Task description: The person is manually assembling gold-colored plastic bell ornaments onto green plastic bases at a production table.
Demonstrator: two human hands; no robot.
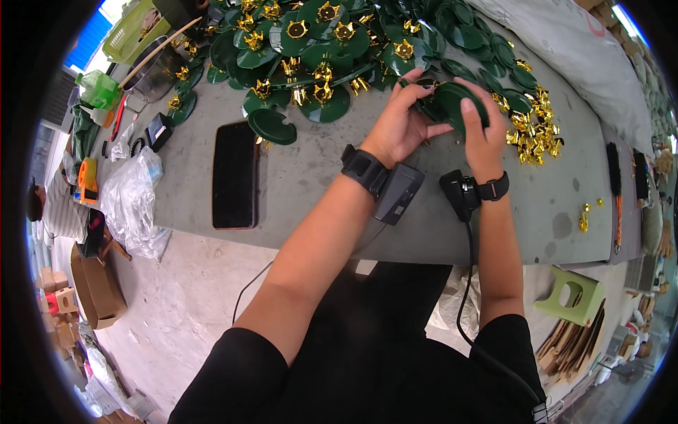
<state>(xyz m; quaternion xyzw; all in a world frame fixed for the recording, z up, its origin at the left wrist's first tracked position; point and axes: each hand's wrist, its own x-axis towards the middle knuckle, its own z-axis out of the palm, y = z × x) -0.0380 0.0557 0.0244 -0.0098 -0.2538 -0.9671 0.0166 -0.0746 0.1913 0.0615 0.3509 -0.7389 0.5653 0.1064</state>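
Note:
Over the far part of the table, both hands are closed around a dark green plastic disc (450, 104). My left hand (397, 127) grips its left side, thumb and forefinger pinched by a small dark part at the edge. My right hand (487, 141) wraps the right side, thumb on the face; whether more than one disc is in the grasp, I cannot tell. Beyond the hands spreads a pile of similar green discs (321, 106), many bearing gold crown-shaped pieces (296, 29). Just right of my right hand lies a heap of loose gold pieces (534, 134).
A black phone (235, 175) lies left of my forearms on the grey table (304, 173). Plastic bags (133, 201), a metal pot (152, 71) and a green basket (138, 32) crowd the left side. A large white sack (565, 60) borders the right. A green stool (573, 295) stands below.

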